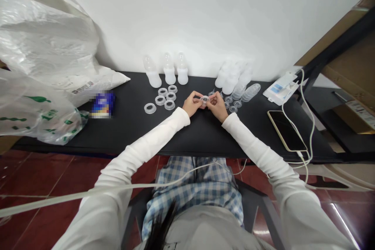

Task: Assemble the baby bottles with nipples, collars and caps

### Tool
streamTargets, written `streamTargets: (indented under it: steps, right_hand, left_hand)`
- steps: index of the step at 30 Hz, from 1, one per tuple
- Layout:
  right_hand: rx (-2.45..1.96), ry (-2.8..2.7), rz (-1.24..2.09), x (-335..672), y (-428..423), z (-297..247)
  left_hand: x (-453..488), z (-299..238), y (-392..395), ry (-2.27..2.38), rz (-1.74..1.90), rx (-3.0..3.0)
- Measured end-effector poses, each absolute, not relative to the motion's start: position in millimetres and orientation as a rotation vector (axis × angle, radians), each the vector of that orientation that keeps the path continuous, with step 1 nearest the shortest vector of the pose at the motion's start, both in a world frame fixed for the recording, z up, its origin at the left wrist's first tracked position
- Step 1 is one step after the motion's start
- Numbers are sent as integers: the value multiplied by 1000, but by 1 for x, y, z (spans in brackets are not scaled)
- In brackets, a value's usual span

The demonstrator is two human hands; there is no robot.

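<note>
Both my left hand (192, 103) and my right hand (216, 105) pinch a translucent bottle collar ring (205, 100) between thumbs and fingers, above the black table. Whether a nipple sits inside it I cannot tell. Several loose collar rings (160, 100) lie left of my left hand. Close to my right hand are several clear bottle nipples (233, 109), partly hidden by it. Behind the rings stand three white baby bottles (169, 76) with clear domed caps. A cluster of white bottle bodies (230, 82) stands behind my right hand, with stacked clear caps (251, 92) lying beside it.
Large plastic bags (43, 39) and a blue packet (103, 104) occupy the left of the black table (205, 140). On the right are a phone (287, 131) with a white cable (313, 125) and a white-and-blue package (279, 88). A white wall rises behind.
</note>
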State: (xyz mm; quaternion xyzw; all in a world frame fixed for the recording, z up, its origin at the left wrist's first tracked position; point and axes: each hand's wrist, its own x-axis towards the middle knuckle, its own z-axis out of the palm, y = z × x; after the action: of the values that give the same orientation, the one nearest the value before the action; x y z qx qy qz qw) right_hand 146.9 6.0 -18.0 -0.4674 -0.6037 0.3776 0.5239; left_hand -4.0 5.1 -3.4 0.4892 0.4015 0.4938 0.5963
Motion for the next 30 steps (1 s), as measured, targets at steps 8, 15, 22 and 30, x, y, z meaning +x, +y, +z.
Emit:
streamTargets:
  steps: [8,15,22,30]
  right_hand:
    - [-1145,-1494,777,144,-3,-12]
    - [-979,-1433,957,146,-4,-2]
    - [-995,-1509,916,155,0,6]
    - [-1165,-1368,172,173,-6,24]
  left_hand:
    - [-3,-6,4,959,1142,1205]
    - [-9,1,10,824,1325,1248]
    - [-7,7,8,761,1352,1433]
    - [35,0,62,971,1251,1521]
